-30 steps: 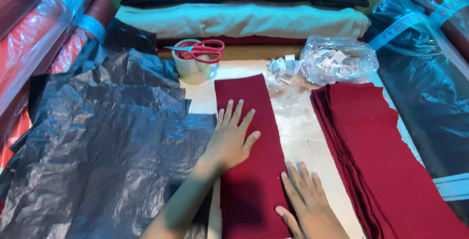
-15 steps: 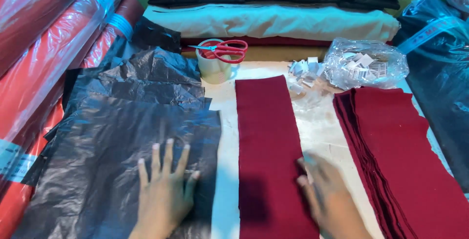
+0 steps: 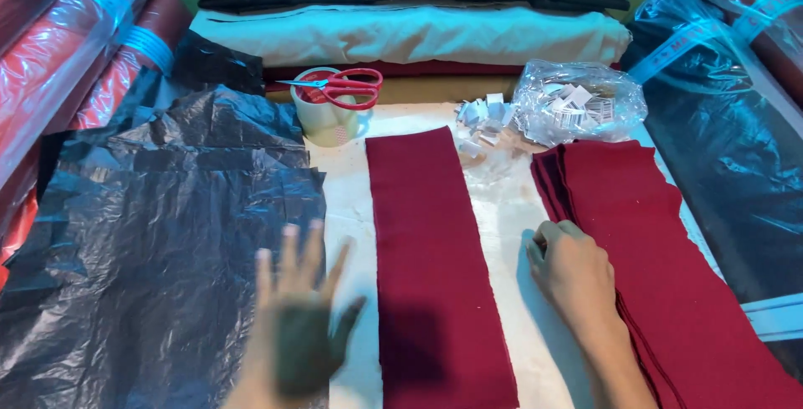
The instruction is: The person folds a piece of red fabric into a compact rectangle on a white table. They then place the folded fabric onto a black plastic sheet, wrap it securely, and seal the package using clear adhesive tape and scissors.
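Note:
A long dark red fabric strip (image 3: pixel 431 258) lies flat on the white table surface (image 3: pixel 502 233). To its right sits a stack of several dark red fabric pieces (image 3: pixel 661 267). My right hand (image 3: pixel 573 271) rests at the left edge of that stack, fingers curled onto the edge of the pieces. My left hand (image 3: pixel 297 325) hovers blurred, fingers spread and empty, over the edge of the black plastic sheet (image 3: pixel 159 250), just left of the strip.
Red-handled scissors (image 3: pixel 343 87) lie on a tape roll (image 3: pixel 330 116) at the back. A clear bag of small white tags (image 3: pixel 577 104) sits behind the stack, loose tags (image 3: pixel 481 116) beside it. Wrapped fabric rolls (image 3: pixel 75 49) line the left; folded cloth (image 3: pixel 410 33) lies across the back.
My right hand has moved from the red strip rightward to the edge of the stack. My left hand has shifted right and lifted off the black plastic.

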